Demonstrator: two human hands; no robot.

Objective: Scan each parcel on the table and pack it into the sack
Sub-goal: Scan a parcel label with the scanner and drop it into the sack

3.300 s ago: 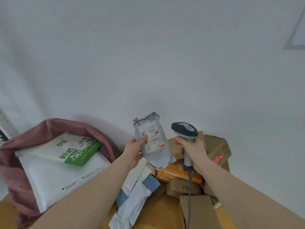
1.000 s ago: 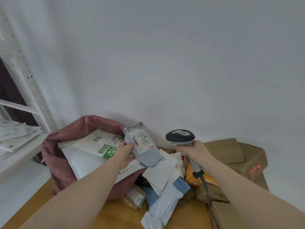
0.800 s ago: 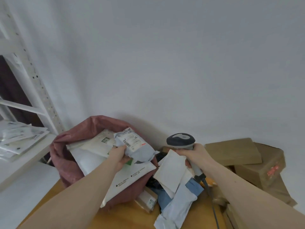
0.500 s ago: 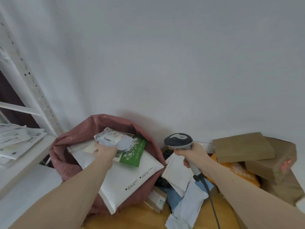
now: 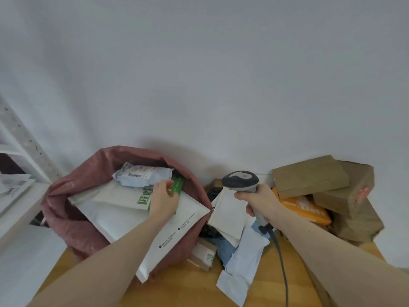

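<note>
Several things could slip from here, by my reading; the small grey parcel point(image 5: 142, 175) lies at the far side of the reddish sack's point(image 5: 73, 227) mouth, label up, perched on a green-and-white mailer point(image 5: 130, 196) rather than sunk inside, and the left hand point(image 5: 164, 199) hovers just near of it with fingers loosely spread and holding nothing, the fingertips over the mailer's green edge; whether they touch it I cannot tell; a big white padded mailer point(image 5: 132, 220) under both pokes out over the sack's near rim, so the stack looks full and sloped, and a nudge from a withdrawing wrist could tip the grey parcel back out or slide the white mailer onto the wooden table point(image 5: 188, 286); the right hand point(image 5: 257, 199) is curled round the grip of the scanner point(image 5: 241, 181), whose cable point(image 5: 280, 262) trails toward the near edge across the heap of soft packets, so a quick reach could drag a pale blue-white poly bag point(image 5: 241, 262) or the white envelope point(image 5: 228, 214) beside the scanner off the pile; brown cardboard boxes point(image 5: 309, 176) are stacked loosely at the far right over an orange packet point(image 5: 305, 208), and pulling the orange one first would likely bring them down; parcels left unscanned sit touching the sack's right side, so one could be swept in without a read.
</note>
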